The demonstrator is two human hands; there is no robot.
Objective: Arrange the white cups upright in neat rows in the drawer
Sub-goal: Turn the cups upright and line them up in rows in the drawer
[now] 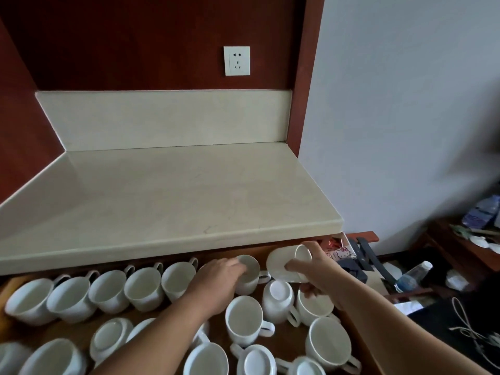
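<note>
An open wooden drawer (349, 324) sits below a pale stone desk (173, 196) and holds many white cups. Along the drawer's back edge, a row of upright cups (108, 290) runs from the left, handles pointing back and to the right. The left hand (216, 277) rests on the rim of an upright cup (247, 274) at the right end of that row, fingers curled over it. The right hand (322, 269) grips a tilted cup (288, 262) lying on its side above the drawer's back right corner. Nearer the viewer, cups are jumbled: some upright, and several upside down (278, 296). A wall socket (236, 60) sits above the desk.
</note>
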